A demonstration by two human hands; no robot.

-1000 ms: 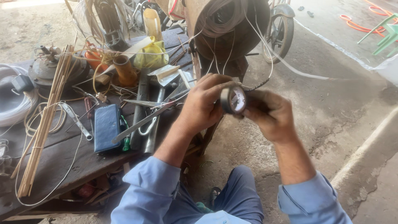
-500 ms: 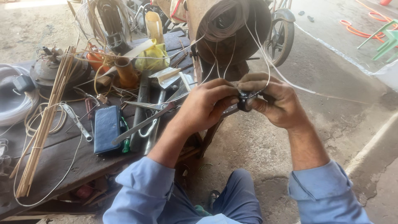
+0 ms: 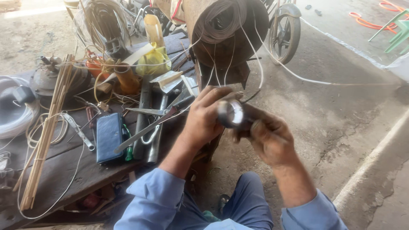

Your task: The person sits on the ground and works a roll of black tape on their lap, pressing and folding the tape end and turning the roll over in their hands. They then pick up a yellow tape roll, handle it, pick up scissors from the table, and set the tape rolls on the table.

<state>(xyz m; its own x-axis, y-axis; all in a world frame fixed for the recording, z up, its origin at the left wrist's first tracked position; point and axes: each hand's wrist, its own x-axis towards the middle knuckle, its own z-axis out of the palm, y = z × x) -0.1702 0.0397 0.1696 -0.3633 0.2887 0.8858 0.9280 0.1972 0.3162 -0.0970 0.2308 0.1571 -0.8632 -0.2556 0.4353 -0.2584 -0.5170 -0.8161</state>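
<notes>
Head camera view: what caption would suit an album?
Both hands, left hand and right hand, hold a small round metal part beside a cluttered workbench.

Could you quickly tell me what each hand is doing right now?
Left hand: closed on the small round metal part.
Right hand: gripping the same part from below.

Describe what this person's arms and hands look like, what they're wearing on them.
Both arms wear long light blue shirt sleeves with buttoned-style cuffs, pushed back a little so the forearms show bare. The left hand and the right hand are bare: no gloves, and no watch or ring that can be made out. The fingers look smudged with dirt or grease.
</notes>
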